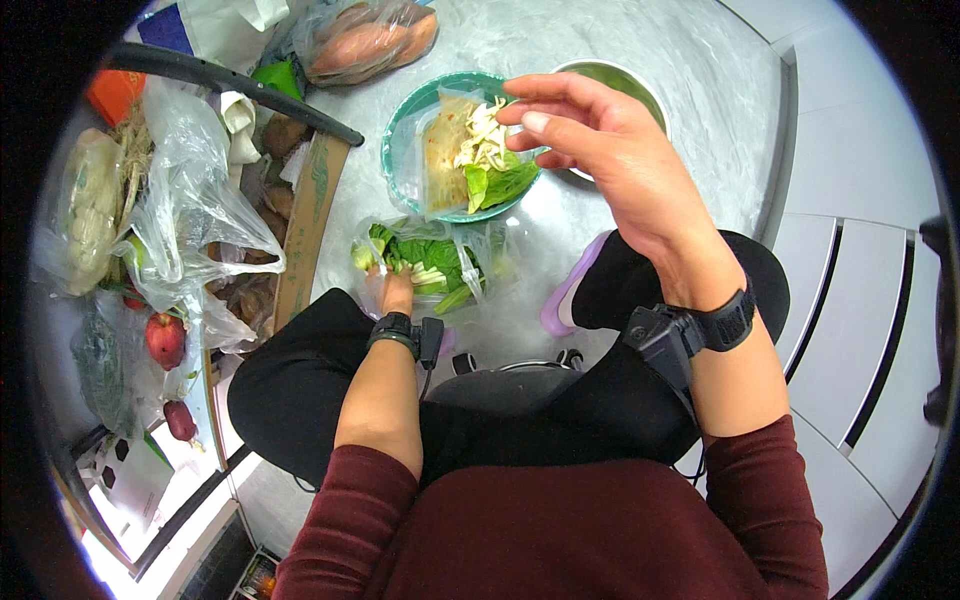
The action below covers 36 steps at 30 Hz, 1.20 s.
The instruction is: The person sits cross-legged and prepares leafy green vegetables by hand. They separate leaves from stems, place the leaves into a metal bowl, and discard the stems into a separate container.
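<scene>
My left hand [396, 291] reaches into a clear plastic bag of leafy greens [431, 259] on the floor between my feet. Its fingertips are hidden among leaves and plastic, so its grip does not show. Above the floor hovers my right hand [600, 142], fingers apart and holding nothing. Below and left of it stands a teal plastic basin [386, 154]. Inside the basin lie a flat clear bag with brownish contents [442, 161], pale cut vegetable pieces [486, 135] and green leaves [510, 184]. A light-rimmed bowl [637, 79], greenish inside, is partly covered by my right hand.
At left stands a rack with a dark rail [247, 86], holding plastic bags [180, 180], a cardboard box [311, 217] and red vegetables [165, 341]. A bag of orange-brown tubers [375, 45] lies at the back. White slatted panels [862, 322] line the right side.
</scene>
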Each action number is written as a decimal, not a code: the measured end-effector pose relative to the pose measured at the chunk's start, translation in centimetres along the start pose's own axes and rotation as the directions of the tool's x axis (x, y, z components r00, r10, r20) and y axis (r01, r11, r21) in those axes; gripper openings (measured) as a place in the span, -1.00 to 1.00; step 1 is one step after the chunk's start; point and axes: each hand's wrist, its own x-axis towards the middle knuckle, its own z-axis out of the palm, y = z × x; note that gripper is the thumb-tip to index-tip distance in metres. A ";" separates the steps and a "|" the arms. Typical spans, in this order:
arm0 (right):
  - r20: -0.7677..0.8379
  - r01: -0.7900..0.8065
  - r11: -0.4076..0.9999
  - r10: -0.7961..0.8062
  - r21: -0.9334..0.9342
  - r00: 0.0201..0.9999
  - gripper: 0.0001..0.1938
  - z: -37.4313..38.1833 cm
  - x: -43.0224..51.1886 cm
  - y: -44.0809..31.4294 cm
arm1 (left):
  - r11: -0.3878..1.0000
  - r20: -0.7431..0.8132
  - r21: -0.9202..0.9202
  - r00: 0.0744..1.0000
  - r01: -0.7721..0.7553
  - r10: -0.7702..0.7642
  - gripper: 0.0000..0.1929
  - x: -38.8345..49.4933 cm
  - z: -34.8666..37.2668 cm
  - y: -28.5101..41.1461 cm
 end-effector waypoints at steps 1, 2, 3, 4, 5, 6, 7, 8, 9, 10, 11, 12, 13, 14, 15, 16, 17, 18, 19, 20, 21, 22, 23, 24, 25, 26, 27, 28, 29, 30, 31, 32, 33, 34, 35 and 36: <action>-0.002 -0.010 1.000 0.010 -0.003 1.000 -0.64 0.0 0.0 0.1 | 0.994 -0.095 0.036 0.990 -0.099 0.102 -0.64 -0.2 -0.4 1.1; 0.008 0.000 1.000 0.000 -0.008 1.000 -0.64 0.0 0.0 0.2 | 0.979 -0.128 0.095 0.973 -0.181 0.192 -0.64 -0.4 -1.3 2.0; 0.018 0.011 1.000 -0.011 -0.014 1.000 -0.64 -0.1 0.0 0.3 | 0.944 -0.199 0.147 0.926 -0.297 0.322 -0.63 -0.7 -2.1 3.1; 0.023 0.027 0.999 -0.027 -0.018 0.999 -0.65 -0.3 -0.1 0.3 | 0.950 -0.143 0.187 0.950 -0.250 0.278 -0.64 -0.9 -2.8 4.4; 0.021 0.024 0.999 -0.024 -0.027 1.000 -0.65 -0.4 -0.1 0.4 | 0.976 -0.019 0.126 0.984 -0.176 0.180 -0.63 -1.0 -3.7 5.9; 0.022 0.025 0.999 -0.025 -0.039 0.999 -0.65 -0.5 0.0 0.5 | 0.993 0.110 0.077 0.991 -0.091 0.082 -0.62 -1.2 -4.9 7.6; 0.016 0.017 0.998 -0.016 -0.058 1.000 -0.65 -0.6 0.1 0.5 | 0.998 0.246 0.044 0.968 0.038 -0.048 -0.60 -1.7 -6.3 9.3; 0.030 0.038 0.998 -0.036 -0.059 0.999 -0.65 -0.7 0.1 0.6 | 1.000 0.347 0.019 0.937 0.022 -0.027 -0.61 -2.5 -8.0 10.8; 0.037 0.048 0.997 -0.046 -0.068 0.998 -0.65 -0.7 0.1 0.7 | 0.984 0.372 0.142 0.927 -0.112 0.052 -0.64 -3.3 -9.8 12.7; 0.044 0.060 0.995 -0.057 -0.077 0.997 -0.66 -0.6 0.1 0.8 | 0.965 0.430 0.187 0.899 -0.185 0.089 -0.65 -4.3 -11.9 14.4; 0.053 0.055 0.997 -0.052 -0.060 0.997 -0.66 -0.6 0.1 0.9 | 0.949 0.486 0.219 0.869 -0.226 0.095 -0.66 -5.5 -14.4 15.9; 0.063 0.051 0.998 -0.048 -0.043 0.997 -0.67 -0.4 0.0 1.0 | 0.901 0.509 0.261 0.843 -0.346 0.175 -0.66 -6.8 -16.8 17.5; 0.079 0.051 0.999 -0.049 -0.017 0.996 -0.67 -0.3 0.0 1.1 | 0.842 0.531 0.270 0.802 -0.467 0.274 -0.66 -8.1 -19.2 18.9; 0.087 0.072 0.997 -0.070 -0.028 0.994 -0.69 -0.1 -0.1 1.2 | 0.807 0.538 0.247 0.769 -0.537 0.347 -0.68 -9.6 -21.7 20.2; 0.095 0.074 0.994 -0.066 -0.077 0.993 -0.70 0.0 -0.2 1.2 | 0.768 0.540 0.205 0.725 -0.607 0.428 -0.70 -11.1 -24.0 21.4; 0.112 0.087 0.989 -0.073 -0.120 0.991 -0.71 0.1 -0.3 1.2 | 0.796 0.527 0.091 0.707 -0.598 0.471 -0.71 -12.7 -25.8 22.5; 0.127 0.117 0.981 -0.098 -0.154 0.987 -0.72 0.2 -0.4 1.2 | 0.808 0.507 -0.035 0.686 -0.588 0.522 -0.72 -14.0 -27.4 23.6; 0.129 0.117 0.976 -0.094 -0.185 0.987 -0.76 0.3 -0.4 1.2 | 0.825 0.450 -0.151 0.705 -0.545 0.548 -0.71 -15.2 -28.8 24.6; 0.153 0.094 0.979 -0.066 -0.182 0.986 -0.79 0.4 -0.5 1.1 | 0.820 0.391 -0.287 0.721 -0.495 0.572 -0.69 -16.2 -29.6 25.5; 0.174 0.050 0.982 -0.018 -0.180 0.985 -0.81 0.5 -0.6 1.0 | 0.794 0.318 -0.309 0.729 -0.524 0.605 -0.64 -16.7 -30.0 26.5; 0.195 0.007 0.983 0.029 -0.182 0.980 -0.82 0.6 -0.6 0.8 | 0.716 0.213 -0.398 0.701 -0.574 0.680 -0.60 -17.1 -29.9 27.3; 0.228 -0.032 0.982 0.074 -0.184 0.971 -0.84 0.7 -0.6 0.7 | 0.675 0.147 -0.428 0.690 -0.601 0.708 -0.57 -17.3 -29.4 28.0; 0.269 -0.072 0.981 0.119 -0.179 0.956 -0.81 0.6 -0.6 0.6 | 0.577 0.069 -0.483 0.628 -0.659 0.775 -0.54 -17.2 -28.7 28.7; 0.289 -0.138 0.980 0.175 -0.144 0.941 -0.77 0.7 -0.5 0.6 | 0.546 0.052 -0.542 0.623 -0.639 0.780 -0.50 -16.8 -27.7 29.4; 0.318 -0.190 0.977 0.213 -0.101 0.924 -0.72 0.7 -0.4 0.6 | 0.518 0.027 -0.554 0.608 -0.651 0.794 -0.49 -16.5 -26.6 29.8; 0.324 -0.242 0.967 0.254 -0.078 0.911 -0.59 0.8 -0.3 0.7 | 0.523 0.008 -0.541 0.618 -0.659 0.786 -0.48 -16.0 -25.4 30.3; 0.347 -0.306 0.951 0.272 0.048 0.898 -0.46 0.8 -0.1 0.9 | 0.485 -0.022 -0.541 0.588 -0.687 0.808 -0.47 -15.5 -24.1 30.8; 0.337 -0.340 0.915 0.256 0.218 0.906 -0.43 0.9 0.0 1.3 | 0.463 -0.051 -0.492 0.556 -0.737 0.830 -0.46 -15.0 -22.9 31.1; 0.325 -0.357 0.849 0.236 0.390 0.916 -0.39 1.0 0.2 1.7 | 0.497 -0.054 -0.431 0.572 -0.753 0.819 -0.45 -14.6 -21.7 31.3; 0.295 -0.338 0.797 0.211 0.500 0.932 -0.34 1.1 0.6 2.1 | 0.489 -0.058 -0.388 0.551 -0.781 0.833 -0.40 -14.3 -20.7 31.4; 0.211 -0.316 0.765 0.237 0.562 0.948 -0.44 1.1 1.1 2.5 | 0.527 0.007 -0.465 0.592 -0.712 0.806 -0.38 -14.2 -19.7 31.4; 0.176 -0.281 0.764 0.220 0.580 0.960 -0.49 1.0 1.5 2.9 | 0.455 0.027 -0.530 0.523 -0.715 0.852 -0.37 -14.2 -18.8 31.3; 0.117 -0.267 0.763 0.247 0.589 0.962 -0.53 0.8 1.9 3.3 | 0.480 0.094 -0.568 0.527 -0.668 0.845 -0.36 -14.2 -18.2 31.2; 0.032 -0.250 0.788 0.281 0.562 0.959 -0.58 0.8 2.3 3.6 | 0.457 0.104 -0.637 0.518 -0.621 0.849 -0.37 -14.0 -17.6 31.1; -0.010 -0.241 0.768 0.307 0.594 0.952 -0.60 0.8 2.6 3.9 | 0.482 0.104 -0.608 0.539 -0.630 0.836 -0.38 -13.8 -17.5 31.0; -0.013 -0.222 0.766 0.288 0.603 0.957 -0.59 0.8 2.9 4.2 | 0.513 0.113 -0.573 0.558 -0.639 0.822 -0.40 -13.5 -17.4 31.0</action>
